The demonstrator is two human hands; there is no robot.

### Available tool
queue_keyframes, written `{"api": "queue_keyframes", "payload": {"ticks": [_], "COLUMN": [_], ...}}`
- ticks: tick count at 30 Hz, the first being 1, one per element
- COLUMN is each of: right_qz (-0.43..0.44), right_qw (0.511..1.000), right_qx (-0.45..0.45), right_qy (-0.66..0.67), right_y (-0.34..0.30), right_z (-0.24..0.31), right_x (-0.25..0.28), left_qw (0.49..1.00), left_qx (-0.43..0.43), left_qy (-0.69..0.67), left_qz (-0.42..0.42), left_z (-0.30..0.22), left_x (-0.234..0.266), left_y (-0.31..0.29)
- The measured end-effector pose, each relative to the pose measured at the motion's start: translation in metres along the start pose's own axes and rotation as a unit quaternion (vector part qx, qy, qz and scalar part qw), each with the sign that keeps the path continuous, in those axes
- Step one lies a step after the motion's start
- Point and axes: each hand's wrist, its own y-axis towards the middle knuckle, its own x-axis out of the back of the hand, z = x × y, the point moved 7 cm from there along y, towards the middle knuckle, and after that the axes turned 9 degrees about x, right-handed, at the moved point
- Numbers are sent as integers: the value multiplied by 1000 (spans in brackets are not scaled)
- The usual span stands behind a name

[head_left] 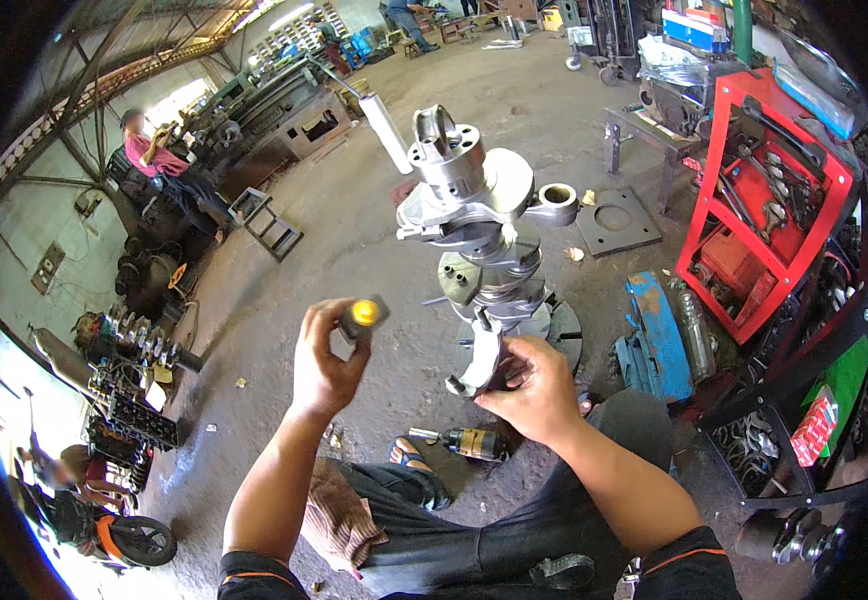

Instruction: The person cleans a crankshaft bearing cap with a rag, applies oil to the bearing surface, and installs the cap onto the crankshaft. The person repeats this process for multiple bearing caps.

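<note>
A crankshaft (494, 185) stands upright on the floor in front of me, its machined flange at the top. From its right side juts a metal ring end (556, 200), like that of a connecting rod. My left hand (326, 362) is raised left of the crankshaft, thumb and fingers closed round a small dark bottle with a yellow tip (364, 314); its body is slightly blurred. Close to the crankshaft's lower part, my right hand (539, 392) grips a half-round connecting rod cap (478, 362), its shiny inner curve turned to the left. My right fingers are partly hidden behind it.
A red tool rack (719, 190) with spanners stands at right, beside blue metal parts (659, 335). A dark cylinder (474, 443) lies near my foot. A brown cloth (342, 520) rests on my leg. Engine parts (134, 400) and a motorcycle (134, 540) are left; people are farther off.
</note>
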Motion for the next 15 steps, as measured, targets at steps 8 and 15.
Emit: {"api": "queue_keyframes", "payload": {"ticks": [8,15], "right_qz": [-9,-2], "right_qw": [997,1000], "right_qx": [-38,-14], "right_qy": [59,19], "right_y": [-5,-3], "right_z": [-6,7], "right_x": [-13,-12], "left_qw": [967,945], "left_qx": [-207,-265], "left_qy": [143,190], "left_qz": [41,25], "left_z": [-91,-110], "left_x": [14,13], "left_y": [-12,-13]}}
